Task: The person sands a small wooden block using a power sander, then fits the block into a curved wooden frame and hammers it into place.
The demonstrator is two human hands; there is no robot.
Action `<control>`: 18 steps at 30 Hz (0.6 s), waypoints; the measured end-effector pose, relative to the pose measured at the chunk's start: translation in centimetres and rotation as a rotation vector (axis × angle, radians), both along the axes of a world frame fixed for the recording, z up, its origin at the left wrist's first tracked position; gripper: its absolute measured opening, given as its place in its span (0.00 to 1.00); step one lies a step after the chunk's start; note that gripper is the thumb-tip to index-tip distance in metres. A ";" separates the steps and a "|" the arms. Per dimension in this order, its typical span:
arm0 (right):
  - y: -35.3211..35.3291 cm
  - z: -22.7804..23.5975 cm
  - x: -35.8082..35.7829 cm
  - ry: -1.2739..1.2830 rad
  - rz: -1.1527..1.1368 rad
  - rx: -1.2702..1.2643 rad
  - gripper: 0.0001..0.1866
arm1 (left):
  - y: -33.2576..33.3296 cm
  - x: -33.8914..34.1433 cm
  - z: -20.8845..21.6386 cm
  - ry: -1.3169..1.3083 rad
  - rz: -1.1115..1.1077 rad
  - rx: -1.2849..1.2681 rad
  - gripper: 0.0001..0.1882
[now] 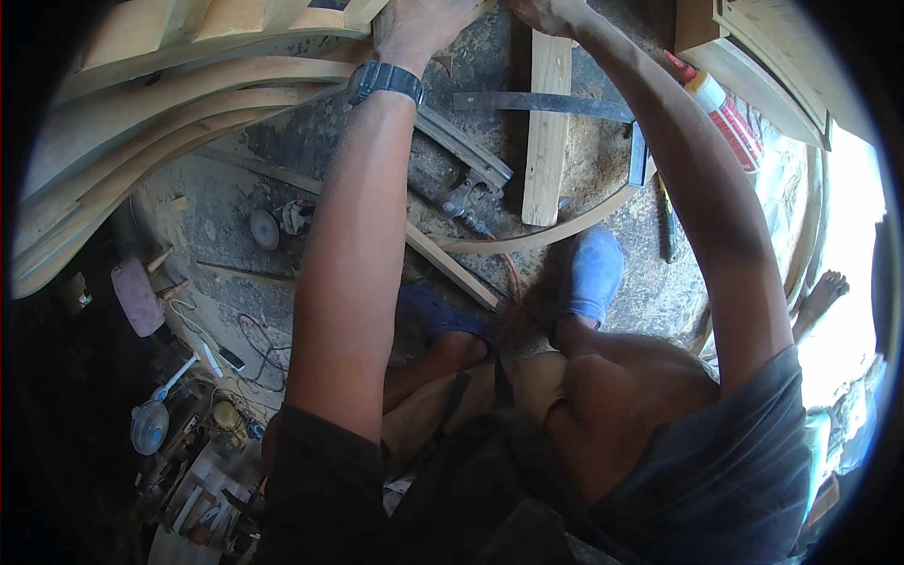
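Observation:
My left hand, with a dark watch on its wrist, reaches to the top edge, beside curved wooden pieces. Its fingers are mostly cut off by the frame. My right hand is close by to the right, its visible fingers curled. What it holds, if anything, lies beyond the edge. Below the hands a wooden plank lies on the floor, crossed by a flat metal strip. A metal bar clamp is between my forearms, and a thin curved wooden strip bends past the plank's near end.
A bottle with a red nozzle is right of my right forearm, below a wooden box-like piece. A power tool with a round disc, cords and a small fan are at left. My blue clog stands near the strip.

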State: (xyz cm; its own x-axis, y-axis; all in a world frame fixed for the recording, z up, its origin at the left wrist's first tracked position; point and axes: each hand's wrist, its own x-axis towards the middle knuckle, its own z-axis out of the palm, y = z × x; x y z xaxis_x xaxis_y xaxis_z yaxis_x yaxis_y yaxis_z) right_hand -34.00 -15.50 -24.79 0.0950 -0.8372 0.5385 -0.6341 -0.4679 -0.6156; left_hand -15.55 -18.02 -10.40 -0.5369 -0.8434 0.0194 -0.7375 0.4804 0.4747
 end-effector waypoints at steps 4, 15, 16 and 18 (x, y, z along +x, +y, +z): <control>-0.4 -0.5 0.1 -0.012 0.026 0.039 0.13 | -0.1 0.4 -0.4 0.133 0.001 0.035 0.20; -1.0 -1.0 -0.8 -0.369 0.263 0.220 0.13 | 0.2 -0.1 -0.6 0.098 -0.021 -0.022 0.19; -1.1 -0.6 -0.4 -0.210 0.231 0.113 0.13 | 0.0 0.2 -0.6 0.058 0.001 -0.026 0.19; -1.0 -0.3 -0.7 0.123 0.148 -0.092 0.13 | 0.0 0.5 -0.8 0.064 0.000 -0.062 0.21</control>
State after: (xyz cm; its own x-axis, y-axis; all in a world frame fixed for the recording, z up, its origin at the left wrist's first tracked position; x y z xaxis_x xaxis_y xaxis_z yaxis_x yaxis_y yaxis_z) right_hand -34.75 -16.51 -25.13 0.2831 -0.7570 0.5889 -0.6215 -0.6125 -0.4885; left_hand -15.10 -18.04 -11.21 -0.5332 -0.8394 0.1056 -0.7063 0.5103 0.4906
